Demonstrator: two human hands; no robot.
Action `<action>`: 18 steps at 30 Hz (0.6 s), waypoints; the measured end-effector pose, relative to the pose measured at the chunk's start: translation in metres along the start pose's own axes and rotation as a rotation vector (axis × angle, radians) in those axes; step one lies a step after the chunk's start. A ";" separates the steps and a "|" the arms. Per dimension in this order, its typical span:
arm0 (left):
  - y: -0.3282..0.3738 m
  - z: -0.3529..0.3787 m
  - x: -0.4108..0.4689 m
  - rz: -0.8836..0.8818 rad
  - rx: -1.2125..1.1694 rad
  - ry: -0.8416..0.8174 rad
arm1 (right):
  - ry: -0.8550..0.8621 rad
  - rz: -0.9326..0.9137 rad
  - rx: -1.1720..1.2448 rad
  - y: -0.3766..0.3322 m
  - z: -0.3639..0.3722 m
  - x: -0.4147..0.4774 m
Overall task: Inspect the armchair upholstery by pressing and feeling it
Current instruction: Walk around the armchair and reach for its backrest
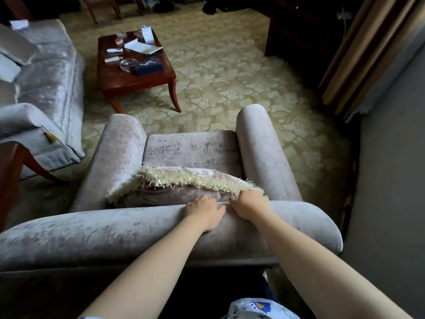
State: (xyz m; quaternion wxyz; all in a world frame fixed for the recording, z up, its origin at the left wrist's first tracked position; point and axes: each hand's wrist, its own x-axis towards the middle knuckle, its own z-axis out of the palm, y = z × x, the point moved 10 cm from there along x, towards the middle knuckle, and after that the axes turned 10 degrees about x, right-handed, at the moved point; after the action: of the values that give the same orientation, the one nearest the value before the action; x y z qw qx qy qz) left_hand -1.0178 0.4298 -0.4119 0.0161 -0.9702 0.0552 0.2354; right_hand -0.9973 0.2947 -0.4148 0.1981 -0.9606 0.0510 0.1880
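Pale lilac-grey armchair (138, 229) under the left hand (204, 214) and right hand (249, 207): crushed velvet cloth, short pile, mottled sheen. Matching velvet cushion (184, 194) just beyond the fingertips: shaggy cream fringe, rough. Reddish-brown coffee table (147, 81), far ahead of the left hand: polished wood, glossy. Beige floral carpet (230, 77) beyond: woven, matt.

Dim, soft-focus, edges bowed
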 end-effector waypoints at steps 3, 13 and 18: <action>-0.002 0.004 0.023 -0.054 -0.097 -0.094 | -0.076 -0.090 -0.013 -0.011 0.011 0.013; -0.076 0.023 0.041 -0.297 -0.170 -0.228 | -0.316 -0.303 -0.175 -0.107 0.059 0.040; -0.106 0.036 0.046 -0.295 -0.179 -0.295 | -0.320 -0.144 -0.016 -0.125 0.081 0.052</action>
State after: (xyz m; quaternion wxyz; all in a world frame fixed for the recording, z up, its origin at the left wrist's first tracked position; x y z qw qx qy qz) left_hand -0.9814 0.5326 -0.4640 -0.0279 -0.9203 -0.1111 0.3740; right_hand -0.9552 0.4406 -0.4582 0.2091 -0.9211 -0.0517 0.3243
